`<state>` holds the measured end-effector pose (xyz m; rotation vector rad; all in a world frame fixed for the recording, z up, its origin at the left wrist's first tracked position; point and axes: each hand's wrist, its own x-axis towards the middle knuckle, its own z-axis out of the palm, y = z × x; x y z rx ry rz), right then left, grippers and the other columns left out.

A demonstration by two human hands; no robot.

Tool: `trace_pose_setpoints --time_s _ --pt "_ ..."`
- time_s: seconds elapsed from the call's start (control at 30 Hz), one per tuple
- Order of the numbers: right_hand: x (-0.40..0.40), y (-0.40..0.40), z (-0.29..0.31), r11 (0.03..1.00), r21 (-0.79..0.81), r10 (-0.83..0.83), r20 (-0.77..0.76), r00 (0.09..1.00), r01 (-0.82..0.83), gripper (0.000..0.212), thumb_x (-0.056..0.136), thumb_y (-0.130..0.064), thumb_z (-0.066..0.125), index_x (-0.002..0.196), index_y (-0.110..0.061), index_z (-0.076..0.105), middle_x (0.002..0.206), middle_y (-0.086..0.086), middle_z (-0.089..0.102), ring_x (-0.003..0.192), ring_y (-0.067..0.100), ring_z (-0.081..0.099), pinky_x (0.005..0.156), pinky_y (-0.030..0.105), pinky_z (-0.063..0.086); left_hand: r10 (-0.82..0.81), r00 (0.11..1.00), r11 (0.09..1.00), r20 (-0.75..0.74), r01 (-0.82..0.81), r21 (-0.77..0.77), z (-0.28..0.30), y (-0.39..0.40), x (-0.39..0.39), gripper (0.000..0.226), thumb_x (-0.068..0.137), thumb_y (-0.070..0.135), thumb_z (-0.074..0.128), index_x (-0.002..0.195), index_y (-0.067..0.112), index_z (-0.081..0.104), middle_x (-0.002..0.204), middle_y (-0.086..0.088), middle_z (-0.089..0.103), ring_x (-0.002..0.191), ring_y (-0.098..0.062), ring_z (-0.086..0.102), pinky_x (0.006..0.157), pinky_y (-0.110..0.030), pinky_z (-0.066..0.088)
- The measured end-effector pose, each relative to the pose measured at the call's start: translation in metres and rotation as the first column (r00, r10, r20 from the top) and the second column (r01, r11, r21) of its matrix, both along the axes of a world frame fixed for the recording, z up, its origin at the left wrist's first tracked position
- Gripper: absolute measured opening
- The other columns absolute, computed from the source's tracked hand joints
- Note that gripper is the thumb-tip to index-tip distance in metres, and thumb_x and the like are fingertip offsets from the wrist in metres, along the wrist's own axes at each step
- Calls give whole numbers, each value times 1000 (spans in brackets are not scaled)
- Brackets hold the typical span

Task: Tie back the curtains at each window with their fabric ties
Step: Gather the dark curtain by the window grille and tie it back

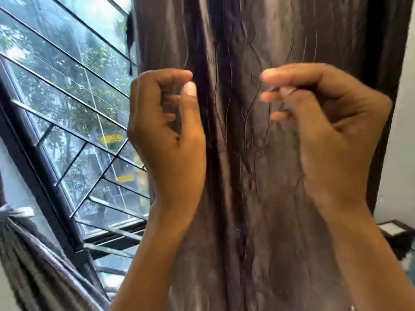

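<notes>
— Brown satin, is it? That curtain [258, 153] fills the middle of the view, hanging in long folds with a stitched wavy pattern.

— Yes, and both hands are raised in front of it. The left hand [166, 131] sits at the curtain's window-side edge, fingers loosely curled, thumb upright, nothing between them.

— And the other?

— The right hand [325, 122] is further across the curtain, toward its wall-side edge. Its fingers are curled with the thumb tucked against them; the blur there keeps me from telling whether it pinches a bit of fabric or nothing at all.

— Where's the window?

— The window [67, 97] with dark metal grille bars lies beyond the curtain's left edge, green trees behind the glass.

— Any tie?

— Below and left of the curtain, a second striped curtain [45, 265] is gathered, with a pale fabric tie [15, 213] knotted round it, at the frame's edge.
</notes>
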<state>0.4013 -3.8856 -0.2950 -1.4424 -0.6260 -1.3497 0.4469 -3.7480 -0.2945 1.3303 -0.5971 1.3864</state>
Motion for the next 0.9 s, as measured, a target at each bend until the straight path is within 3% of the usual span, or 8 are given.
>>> trace_pose_setpoints --time_s 0.13,0.27,0.4,0.5,0.67,0.77,0.9 --pt "33 -39 40 984 99 -157 100 982 147 22 86 1 53 90 -11 71 86 4 71 78 14 69 63 25 52 52 994 997 96 -58 60 33 -18 9 4 92 13 56 90 14 58 89 -5 60 72 -10 54 64 -20 40" --pt "76 -66 85 956 63 -292 122 949 286 25 85 -5 52 88 -20 71 84 2 70 78 15 68 68 36 54 152 982 978 110 -165 127 71 -28 38 4 91 10 57 92 10 61 92 -1 58 76 -12 55 65 -15 38" --pt "114 -85 154 868 -3 -491 143 859 496 20 86 -7 55 92 -16 72 93 7 69 78 24 64 72 39 51 247 964 941 100 -263 213 126 -36 75 6 88 11 59 95 12 60 97 -1 57 85 -20 56 72 -27 43" --pt "132 -96 205 775 -54 -624 95 776 629 18 90 -22 57 99 -14 70 106 9 65 89 30 63 79 44 51 360 923 887 138 -384 256 166 -40 95 7 89 16 57 96 16 57 100 0 55 90 -18 53 73 -27 40" --pt "150 -112 277 659 -196 -751 -134 646 726 64 86 -65 46 119 -10 56 120 19 57 108 39 55 84 43 45 571 794 745 211 -608 273 223 -50 113 17 92 29 54 103 17 55 107 -2 53 99 -20 49 78 -28 35" --pt "164 -127 312 709 -227 -704 -278 653 668 90 80 -75 42 134 -3 38 134 25 48 121 43 47 94 47 42 716 673 620 187 -736 272 252 -55 124 31 93 42 49 110 16 51 115 -6 49 107 -24 45 87 -34 37" --pt "182 -140 344 869 -195 -491 -448 747 455 113 76 -80 41 148 2 9 150 25 29 135 42 32 107 46 32 844 534 497 48 -812 307 283 -61 135 46 93 51 43 117 12 46 129 -18 41 119 -33 35 97 -42 31"
